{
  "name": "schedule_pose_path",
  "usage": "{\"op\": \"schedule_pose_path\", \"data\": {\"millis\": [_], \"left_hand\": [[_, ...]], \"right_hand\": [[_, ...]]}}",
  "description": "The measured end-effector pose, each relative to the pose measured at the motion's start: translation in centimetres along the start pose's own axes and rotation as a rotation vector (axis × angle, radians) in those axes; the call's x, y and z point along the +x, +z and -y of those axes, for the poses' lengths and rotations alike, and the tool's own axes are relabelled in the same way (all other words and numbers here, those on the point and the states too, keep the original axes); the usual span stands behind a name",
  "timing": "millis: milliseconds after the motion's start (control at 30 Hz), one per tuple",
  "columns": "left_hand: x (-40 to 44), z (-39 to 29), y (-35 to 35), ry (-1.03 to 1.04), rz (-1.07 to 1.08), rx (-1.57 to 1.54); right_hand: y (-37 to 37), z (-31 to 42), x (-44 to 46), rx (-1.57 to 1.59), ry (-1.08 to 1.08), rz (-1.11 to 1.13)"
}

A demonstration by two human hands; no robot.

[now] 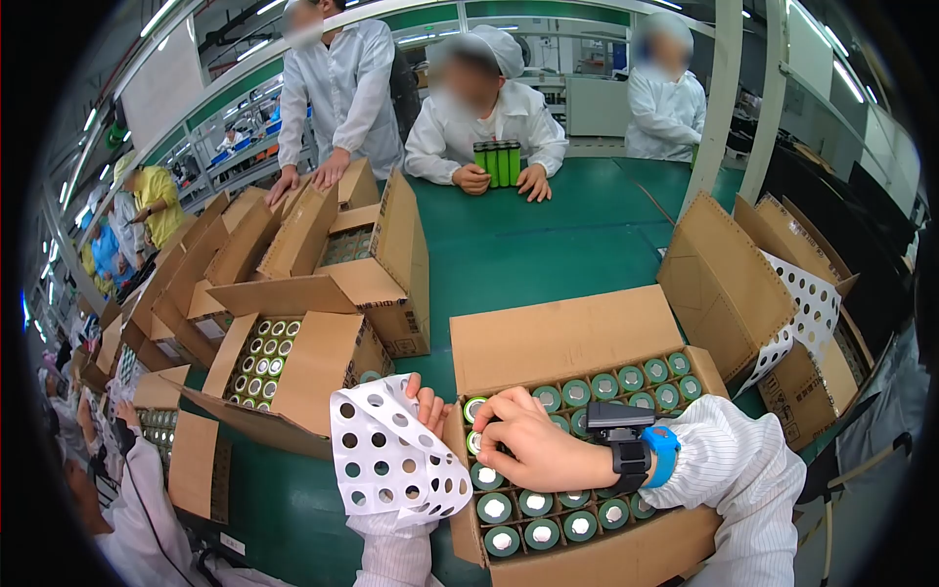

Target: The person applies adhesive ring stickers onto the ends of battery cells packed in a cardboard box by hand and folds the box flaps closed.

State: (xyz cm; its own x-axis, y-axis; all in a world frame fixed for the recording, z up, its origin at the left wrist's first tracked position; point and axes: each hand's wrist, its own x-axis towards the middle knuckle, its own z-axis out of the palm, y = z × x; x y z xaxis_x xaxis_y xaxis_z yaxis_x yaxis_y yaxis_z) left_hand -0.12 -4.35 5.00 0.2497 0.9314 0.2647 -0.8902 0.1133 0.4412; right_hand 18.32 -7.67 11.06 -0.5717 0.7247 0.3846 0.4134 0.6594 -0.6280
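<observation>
My left hand (426,405) is closed on a white sheet with rows of round holes (391,460), which hides much of the palm. The sheet hangs bent beside the near box's left wall. My right hand (533,442) is over an open cardboard box (562,338) of green cylindrical battery cells (540,533) standing in a cardboard grid. Its thumb and fingers are curled together at the box's left side, close to a bright-green-rimmed cell (474,409); whatever they pinch is too small to make out. Several nearer cells have white tops. A black device (620,418) and blue band (663,456) circle my right wrist.
Another open box (279,416) of cells stands left, with more cartons (401,254) behind. At right, a carton (729,279) has a perforated sheet (797,308) against it. Across the green table (528,235), a person (489,108) holds a green cell pack (498,164).
</observation>
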Motion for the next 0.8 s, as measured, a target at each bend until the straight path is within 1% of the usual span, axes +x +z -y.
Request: {"op": "schedule_pose_path", "data": {"millis": [133, 233, 367, 467, 533, 567, 633, 800], "left_hand": [[0.01, -0.06, 0.04, -0.001, -0.04, 0.021], [0.0, -0.24, -0.05, -0.021, 0.002, 0.009], [-0.01, -0.22, 0.15, -0.013, -0.023, 0.063], [-0.13, -0.2, 0.21, -0.017, -0.024, 0.016], [-0.24, -0.22, 0.6, -0.013, -0.092, 0.034], [-0.15, -0.23, 0.39, -0.013, -0.092, 0.034], [0.02, -0.3, -0.22, -0.028, -0.018, -0.045], [0.1, -0.18, 0.37, -0.019, -0.065, -0.041]], "right_hand": [[-0.01, 0.04, 0.01, -0.009, -0.005, 0.002], [0.04, 0.12, 0.0, -0.011, -0.01, -0.004], [0.02, 0.06, 0.05, -0.023, -0.019, -0.008], [0.1, 0.17, -0.01, -0.028, -0.032, -0.018], [0.06, 0.15, -0.01, -0.033, -0.038, -0.024], [0.07, 0.12, -0.02, -0.034, -0.051, -0.028], [0.15, 0.1, -0.08, -0.033, -0.061, -0.03], [0.14, 0.11, -0.1, -0.039, -0.067, -0.033]]}}
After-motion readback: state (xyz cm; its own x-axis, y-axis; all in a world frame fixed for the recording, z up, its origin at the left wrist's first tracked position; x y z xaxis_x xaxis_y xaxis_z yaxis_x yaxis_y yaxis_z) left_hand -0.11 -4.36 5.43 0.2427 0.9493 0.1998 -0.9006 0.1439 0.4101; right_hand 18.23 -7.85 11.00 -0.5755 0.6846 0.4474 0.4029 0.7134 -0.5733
